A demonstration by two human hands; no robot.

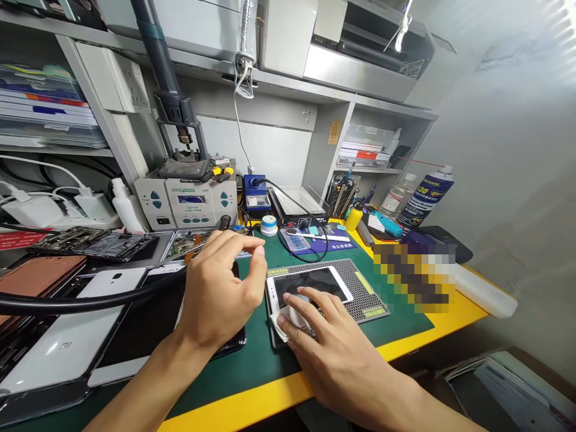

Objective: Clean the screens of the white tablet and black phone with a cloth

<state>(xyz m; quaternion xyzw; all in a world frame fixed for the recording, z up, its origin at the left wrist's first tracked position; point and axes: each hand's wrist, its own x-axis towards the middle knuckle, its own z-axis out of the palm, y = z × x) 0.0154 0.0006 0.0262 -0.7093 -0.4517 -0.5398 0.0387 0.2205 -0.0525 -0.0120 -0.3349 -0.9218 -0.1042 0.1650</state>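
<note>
A white phone [310,287] with a dark screen lies face up on a perforated grey mat [360,294]. My right hand [333,342] presses a crumpled white wipe [281,327] against the phone's lower left part. Its thumb is on the wipe, and some fingers reach over the screen. My left hand [220,288] hovers left of the mat, with bent fingers loosely apart and nothing visible between them. Beneath it, a dark phone [237,339] is mostly hidden by the hand and wrist.
Several phones and phone parts, including a white back cover [76,327], lie at the left. A black cable [135,298] crosses above them. Behind are a soldering station [189,201], a round jar [269,225] and a toothbrush [321,236]. A spray can [425,198] stands at the right.
</note>
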